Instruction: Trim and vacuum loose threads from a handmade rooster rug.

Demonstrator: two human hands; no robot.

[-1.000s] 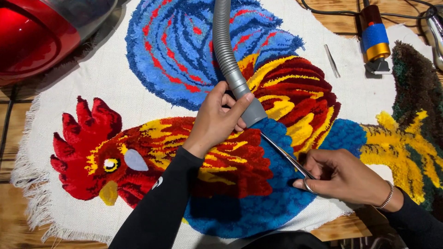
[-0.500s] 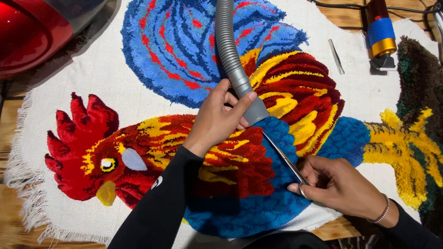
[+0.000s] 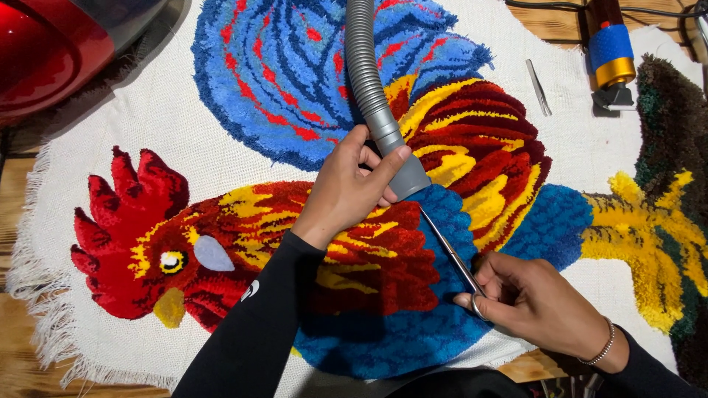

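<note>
A tufted rooster rug (image 3: 265,88) in red, yellow and blue lies on white backing cloth. My left hand (image 3: 352,188) grips the end of a grey ribbed vacuum hose (image 3: 372,88), its nozzle resting on the blue pile at the rooster's middle. My right hand (image 3: 535,302) holds thin metal scissors (image 3: 448,250), whose blades point up-left into the seam between the red wing and the blue body, just below the nozzle. Both arms wear black sleeves; a bracelet sits on the right wrist.
A red vacuum cleaner body (image 3: 44,44) sits at the top left. A blue and gold hand tool (image 3: 611,55) and metal tweezers (image 3: 538,87) lie at the top right. Wooden planks (image 3: 18,354) show beyond the cloth's frayed edge.
The view has shifted slightly, with the rug sitting a little lower and to the right in the frame. Both hands keep their grips, and the scissor tips stay by the nozzle.
</note>
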